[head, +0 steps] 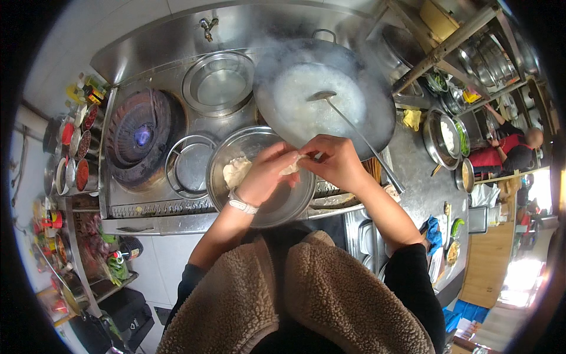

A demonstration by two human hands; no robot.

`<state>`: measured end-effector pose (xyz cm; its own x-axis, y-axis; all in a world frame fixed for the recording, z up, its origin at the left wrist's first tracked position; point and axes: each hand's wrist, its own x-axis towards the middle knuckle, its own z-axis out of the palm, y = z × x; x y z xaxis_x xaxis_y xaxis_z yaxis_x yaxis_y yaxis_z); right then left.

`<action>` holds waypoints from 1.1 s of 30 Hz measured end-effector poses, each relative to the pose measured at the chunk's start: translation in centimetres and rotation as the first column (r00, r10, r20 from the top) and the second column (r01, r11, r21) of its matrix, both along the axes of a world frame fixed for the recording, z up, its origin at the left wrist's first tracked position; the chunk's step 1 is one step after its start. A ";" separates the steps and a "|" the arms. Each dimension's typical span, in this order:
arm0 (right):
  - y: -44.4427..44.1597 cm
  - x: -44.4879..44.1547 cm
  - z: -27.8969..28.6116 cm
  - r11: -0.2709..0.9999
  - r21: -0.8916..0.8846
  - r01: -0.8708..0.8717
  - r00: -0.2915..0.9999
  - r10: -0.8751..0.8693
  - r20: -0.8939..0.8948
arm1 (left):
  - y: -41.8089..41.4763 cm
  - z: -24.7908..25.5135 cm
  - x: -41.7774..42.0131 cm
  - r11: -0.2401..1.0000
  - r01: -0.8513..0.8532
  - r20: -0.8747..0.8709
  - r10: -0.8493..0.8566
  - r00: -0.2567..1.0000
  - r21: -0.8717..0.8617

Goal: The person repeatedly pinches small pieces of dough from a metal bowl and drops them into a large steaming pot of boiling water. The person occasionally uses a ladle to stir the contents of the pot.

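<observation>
Both hands meet over a stainless steel bowl [283, 212]. My left hand [267, 170], below a white wristband, holds a piece of pale dough [289, 169]. The fingertips of my right hand [334, 159] pinch the far end of that same piece. A larger lump of dough [235, 171] lies at the left inside the bowl, partly behind my left hand. Just beyond my hands a big wok [381, 117] holds cloudy, steaming liquid [300, 93]. A long-handled ladle [353, 128] leans in it, its handle resting across the wok's near right rim.
Left of the bowl are a wire ring stand [169, 170] and a burner [117, 146] with a small flame. A basin of water [190, 95] sits behind. Seasoning containers [82, 175] line the far left. At right, another person [499, 152] works beyond a steel counter [413, 170].
</observation>
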<state>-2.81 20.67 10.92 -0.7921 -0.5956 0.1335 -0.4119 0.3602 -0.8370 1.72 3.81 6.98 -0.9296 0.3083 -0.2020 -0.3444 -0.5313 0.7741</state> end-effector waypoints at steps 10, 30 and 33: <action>1.6 -4.6 -3.2 0.999 -0.049 0.014 1.000 -0.015 -0.017 | 0.4 -2.3 -0.8 0.981 -0.089 0.090 0.074 0.993 0.174; 2.4 -5.7 -6.1 0.981 -0.100 0.165 0.986 -0.168 -0.018 | 0.9 -1.6 -0.7 0.952 -0.150 0.004 0.155 0.988 0.266; 0.8 -2.7 -1.5 0.983 -0.170 -0.070 0.996 0.080 0.051 | 0.9 -2.7 -0.8 0.929 -0.129 -0.033 0.149 0.988 0.347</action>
<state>-5.47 21.46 9.46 -0.7555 -0.6264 0.1921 -0.3818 0.1827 -0.9060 0.93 4.73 4.25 -0.9750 0.2161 -0.0520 -0.2083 -0.8070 0.5525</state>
